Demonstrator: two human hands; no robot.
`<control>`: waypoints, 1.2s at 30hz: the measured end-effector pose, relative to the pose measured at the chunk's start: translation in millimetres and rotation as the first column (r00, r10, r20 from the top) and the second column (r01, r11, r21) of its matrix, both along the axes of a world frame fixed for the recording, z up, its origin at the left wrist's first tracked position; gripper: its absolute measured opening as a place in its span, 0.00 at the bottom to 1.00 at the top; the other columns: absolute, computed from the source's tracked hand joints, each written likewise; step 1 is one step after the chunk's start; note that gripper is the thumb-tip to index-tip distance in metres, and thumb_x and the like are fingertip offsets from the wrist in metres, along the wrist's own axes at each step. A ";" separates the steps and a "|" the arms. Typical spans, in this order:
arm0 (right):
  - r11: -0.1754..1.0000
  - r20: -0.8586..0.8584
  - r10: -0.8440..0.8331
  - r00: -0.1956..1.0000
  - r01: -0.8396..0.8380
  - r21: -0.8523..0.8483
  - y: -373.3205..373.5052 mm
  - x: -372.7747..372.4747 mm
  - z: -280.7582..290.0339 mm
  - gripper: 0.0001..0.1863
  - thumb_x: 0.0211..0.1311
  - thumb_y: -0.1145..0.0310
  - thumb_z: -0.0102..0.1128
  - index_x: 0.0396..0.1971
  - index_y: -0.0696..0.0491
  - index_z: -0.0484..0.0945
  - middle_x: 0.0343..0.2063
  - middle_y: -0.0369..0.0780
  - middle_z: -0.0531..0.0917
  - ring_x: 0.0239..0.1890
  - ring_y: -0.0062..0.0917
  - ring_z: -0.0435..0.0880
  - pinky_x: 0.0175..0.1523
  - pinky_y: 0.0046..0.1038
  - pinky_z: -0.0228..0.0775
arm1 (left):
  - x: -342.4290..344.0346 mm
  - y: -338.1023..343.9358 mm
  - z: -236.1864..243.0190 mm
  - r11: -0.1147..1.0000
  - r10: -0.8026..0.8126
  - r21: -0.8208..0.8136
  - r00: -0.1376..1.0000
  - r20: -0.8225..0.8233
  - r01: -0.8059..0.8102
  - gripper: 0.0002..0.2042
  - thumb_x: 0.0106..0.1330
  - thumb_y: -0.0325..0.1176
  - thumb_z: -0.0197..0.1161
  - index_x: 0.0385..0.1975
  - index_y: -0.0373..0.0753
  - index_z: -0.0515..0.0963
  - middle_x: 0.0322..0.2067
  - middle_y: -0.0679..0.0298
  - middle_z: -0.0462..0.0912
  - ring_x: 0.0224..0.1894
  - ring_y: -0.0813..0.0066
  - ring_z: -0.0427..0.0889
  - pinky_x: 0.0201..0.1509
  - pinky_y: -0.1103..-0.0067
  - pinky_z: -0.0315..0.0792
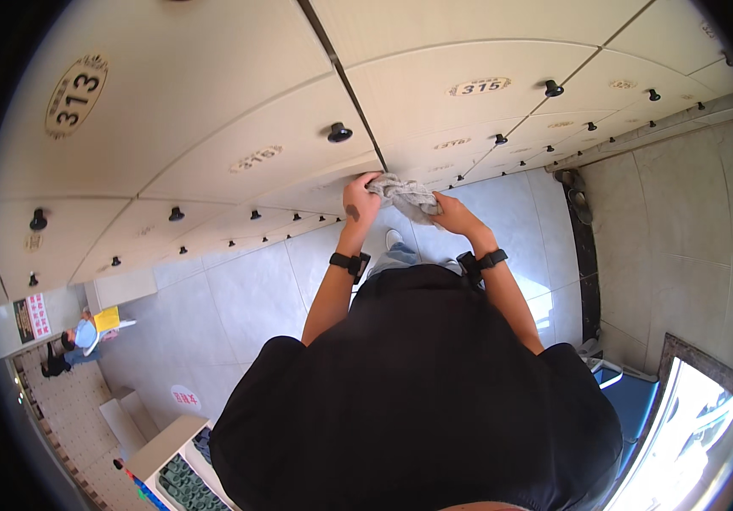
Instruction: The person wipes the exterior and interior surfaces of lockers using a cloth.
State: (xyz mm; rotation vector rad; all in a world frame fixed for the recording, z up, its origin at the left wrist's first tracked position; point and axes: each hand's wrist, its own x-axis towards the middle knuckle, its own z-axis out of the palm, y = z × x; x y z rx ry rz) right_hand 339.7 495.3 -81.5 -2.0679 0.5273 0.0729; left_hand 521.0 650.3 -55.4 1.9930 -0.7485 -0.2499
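A crumpled grey-white cloth (411,198) is stretched between my two hands, close to the front of a bank of cream lockers (435,51). My left hand (361,202) pinches its left end, right beside a locker door's lower edge and the dark vertical gap between two locker columns. On the other end, my right hand (462,216) is closed, with the cloth bunched at its fingertips. A black band with a small device sits on each wrist. Whether the cloth touches the locker is hard to tell.
Black round knobs (339,132) stick out from the locker doors. Shoes (576,196) stand by the wall at right. A blue seat (630,400) is at lower right, a bin of green slippers (186,485) at lower left. Another person (84,334) sits far left.
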 end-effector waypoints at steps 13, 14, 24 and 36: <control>0.963 0.070 0.146 0.987 -0.158 0.220 -61.9 57.4 80.5 0.23 0.59 0.62 0.63 0.51 0.58 0.76 0.42 0.46 0.84 0.45 0.31 0.81 0.53 0.30 0.70 | 5.3 -13.7 -1.7 0.995 0.045 0.086 0.999 0.017 -0.047 0.12 0.56 0.30 0.63 0.39 0.36 0.81 0.34 0.49 0.84 0.40 0.50 0.84 0.43 0.69 0.76; 0.961 0.091 0.170 0.981 -0.185 0.203 -65.8 62.0 82.4 0.24 0.60 0.59 0.63 0.51 0.59 0.76 0.41 0.46 0.84 0.45 0.31 0.81 0.53 0.31 0.70 | 2.4 -16.7 -0.1 0.996 0.049 0.071 0.999 0.014 -0.050 0.12 0.56 0.30 0.63 0.39 0.36 0.81 0.35 0.49 0.84 0.40 0.49 0.83 0.43 0.69 0.75; 0.864 0.304 0.423 0.853 -0.481 0.146 -145.5 56.5 73.7 0.23 0.62 0.57 0.60 0.48 0.61 0.75 0.42 0.51 0.82 0.44 0.36 0.80 0.50 0.33 0.70 | -79.8 -64.5 31.4 0.874 0.377 0.322 0.926 0.019 -0.363 0.21 0.63 0.27 0.57 0.57 0.40 0.64 0.34 0.44 0.83 0.41 0.40 0.81 0.43 0.60 0.74; 0.930 0.321 0.267 0.909 -0.330 0.162 -275.1 -63.5 104.3 0.22 0.55 0.73 0.59 0.52 0.53 0.73 0.44 0.46 0.82 0.46 0.37 0.81 0.51 0.31 0.70 | -129.2 -220.6 13.3 0.849 0.455 -0.266 0.887 -0.073 -0.457 0.14 0.58 0.24 0.59 0.44 0.32 0.71 0.38 0.51 0.78 0.43 0.56 0.78 0.51 0.70 0.69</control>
